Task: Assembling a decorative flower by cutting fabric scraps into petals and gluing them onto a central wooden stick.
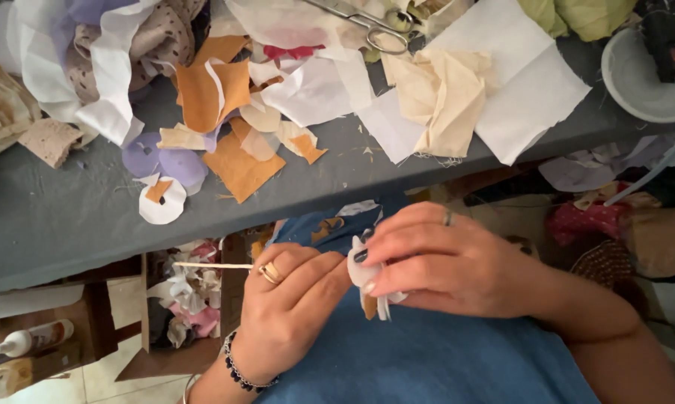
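My left hand (285,299), with a gold ring and a beaded bracelet, is closed on a thin wooden stick (210,265) that points left. My right hand (442,262), with a silver ring and dark nails, pinches a small bundle of white fabric petals (364,274) at the stick's inner end; an orange bit (369,305) hangs below it. Both hands meet over my blue-clad lap (427,359), in front of the grey table's edge (68,232).
The grey table carries orange scraps (240,168), purple pieces (162,161), a white disc with an orange piece (162,200), cream cloth (442,97), white cloth (524,90), scissors (367,22), a white bowl (637,75) and a glue gun (670,37). A bottle (31,340) and scraps lie below.
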